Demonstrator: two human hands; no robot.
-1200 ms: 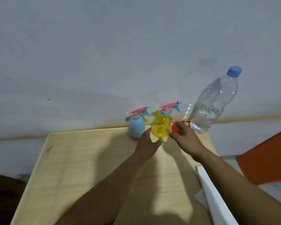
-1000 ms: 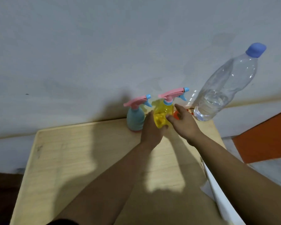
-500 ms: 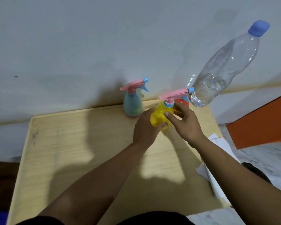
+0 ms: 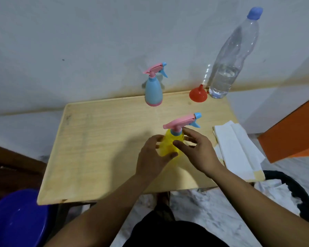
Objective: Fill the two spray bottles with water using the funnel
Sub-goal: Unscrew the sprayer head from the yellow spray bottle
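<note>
A yellow spray bottle with a pink trigger head stands in the middle of the wooden table. My left hand grips its body, thumb across the front and fingers behind. My right hand is beside the neck with fingers spread, its thumb against the yellow body. A blue spray bottle with a pink head stands at the back edge. The red funnel sits mouth down at the back right, next to a clear water bottle with a blue cap, partly filled.
Folded white paper lies on the table's right edge. A blue tub is on the floor at lower left. A black ring-shaped object and an orange surface are to the right. A white wall rises behind the table.
Both hands brought the yellow spray bottle from the back, beside the blue one, toward the table's middle. The right hand's fingers have loosened and spread. The funnel is now uncovered.
</note>
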